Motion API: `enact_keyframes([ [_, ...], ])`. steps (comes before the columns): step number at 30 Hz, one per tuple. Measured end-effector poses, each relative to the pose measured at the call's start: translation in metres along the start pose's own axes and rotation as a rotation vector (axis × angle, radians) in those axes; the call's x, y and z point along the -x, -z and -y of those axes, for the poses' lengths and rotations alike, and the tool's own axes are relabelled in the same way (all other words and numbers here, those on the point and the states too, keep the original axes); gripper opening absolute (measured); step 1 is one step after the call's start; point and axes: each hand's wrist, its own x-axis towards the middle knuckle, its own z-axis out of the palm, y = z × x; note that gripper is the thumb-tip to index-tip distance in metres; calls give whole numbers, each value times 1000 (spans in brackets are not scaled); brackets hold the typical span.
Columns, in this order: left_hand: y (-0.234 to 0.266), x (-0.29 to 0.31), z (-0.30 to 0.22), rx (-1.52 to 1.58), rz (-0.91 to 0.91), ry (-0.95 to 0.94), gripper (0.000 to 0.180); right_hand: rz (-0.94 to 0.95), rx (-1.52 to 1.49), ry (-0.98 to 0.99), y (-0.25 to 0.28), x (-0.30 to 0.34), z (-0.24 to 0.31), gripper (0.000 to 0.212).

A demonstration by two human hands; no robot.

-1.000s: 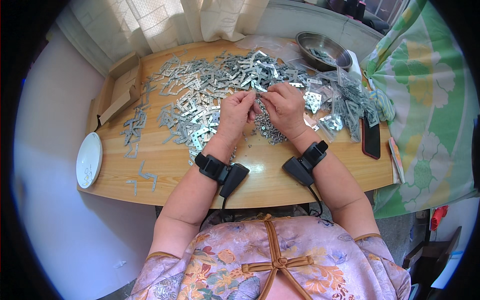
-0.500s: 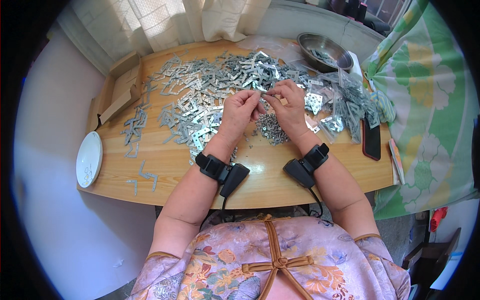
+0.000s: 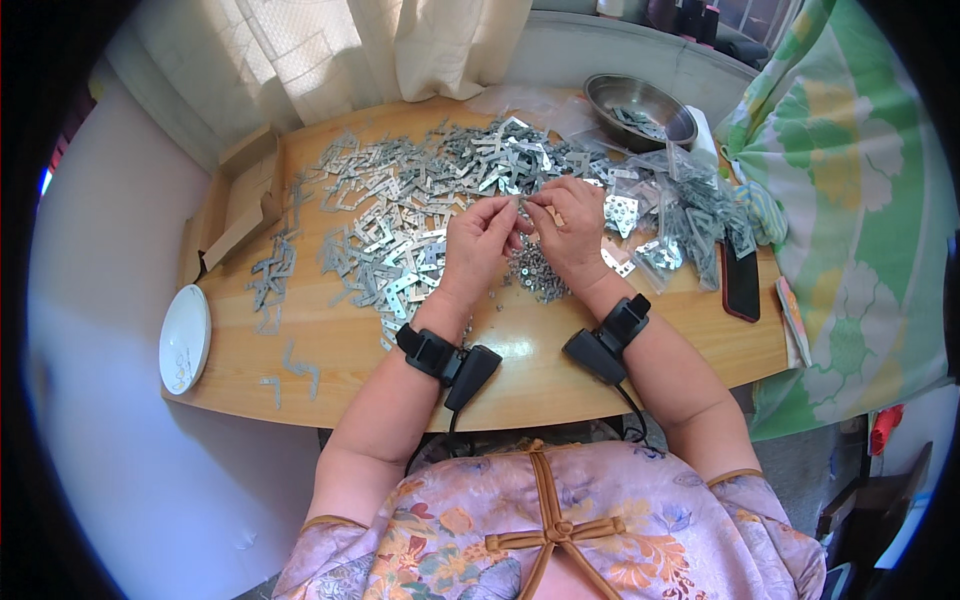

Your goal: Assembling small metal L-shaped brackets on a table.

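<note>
My left hand (image 3: 478, 240) and my right hand (image 3: 568, 228) meet over the middle of the table, thumbs and fingertips pinched and almost touching. Something small is between the fingertips, too small and too covered to name. Under and just beyond the hands spreads a large pile of flat metal corner brackets (image 3: 385, 225), L-shaped and drilled with holes. Below my right palm lies a heap of tiny metal fasteners (image 3: 535, 275), partly hidden by that hand. A black strapped device sits on each wrist.
The wooden table (image 3: 500, 385) holds an open cardboard box (image 3: 245, 185) and a tilted white dish (image 3: 185, 340) at left. To the right are clear plastic bags of metal parts (image 3: 690, 200), a steel bowl (image 3: 668, 108) and a phone (image 3: 740, 285). Several brackets (image 3: 272, 275) lie apart at left.
The whole scene has shifted slightly downward in view. My hands stay together, and my right fingers have bent in a little closer to the left fingertips.
</note>
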Motion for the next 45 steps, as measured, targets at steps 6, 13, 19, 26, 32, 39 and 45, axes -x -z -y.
enact_keyframes([
  [6,-6,2,3,-88,11,-54,25,108,-55,-223,-1,3,0,9],
  [13,-8,4,4,-357,10,-200,28,128,64,-224,-2,2,2,15],
  [19,-11,3,6,-374,-66,-235,27,170,-216,-417,-4,6,-4,17],
  [26,-12,4,3,-433,-59,-284,26,196,-266,-519,-7,8,-6,21],
  [32,-10,-2,12,-631,-26,-469,32,146,-700,-699,-11,15,-14,27],
  [39,-16,2,7,-459,-58,-324,29,185,-855,-756,-7,12,-11,30],
  [45,-14,4,7,-382,-85,-207,26,232,-1022,-888,-3,8,-8,33],
])
